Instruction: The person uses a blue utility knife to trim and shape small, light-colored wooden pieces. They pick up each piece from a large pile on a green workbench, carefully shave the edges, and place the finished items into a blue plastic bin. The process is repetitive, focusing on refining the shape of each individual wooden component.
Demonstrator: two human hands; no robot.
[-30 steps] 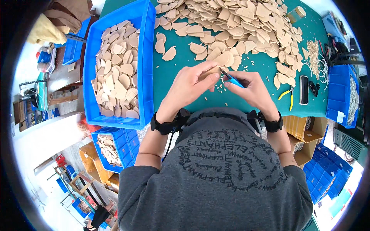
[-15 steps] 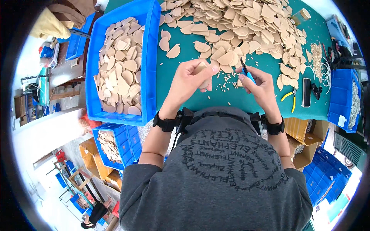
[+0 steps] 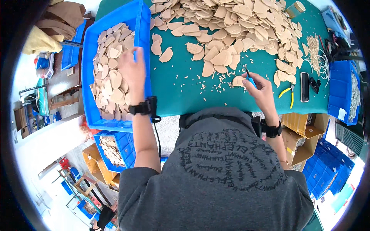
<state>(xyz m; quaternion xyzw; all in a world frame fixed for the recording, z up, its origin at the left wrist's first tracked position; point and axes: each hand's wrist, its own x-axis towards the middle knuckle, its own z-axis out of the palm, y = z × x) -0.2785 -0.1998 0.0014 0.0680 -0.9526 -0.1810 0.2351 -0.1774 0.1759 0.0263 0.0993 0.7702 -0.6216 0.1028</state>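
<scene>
Piece (image 3: 237,81), tan half-round, sits just left of my nearer right fingers (image 3: 251,89), long axis roughly left-right, those curled closed round a blue-handled tool (image 3: 251,80), left fingers (image 3: 139,58) blurred over the blue bin (image 3: 143,23), grip can't tell.

Cluttered and brightly lit indoors – washed out to white at lower left.
Centred on a broad table covered in green cloth (image 3: 181,100); below, pale grey speckled floor (image 3: 169,133); at left, a dark brown tabletop (image 3: 63,82) – and, lower, a light-brown wooden frame (image 3: 91,188).
</scene>
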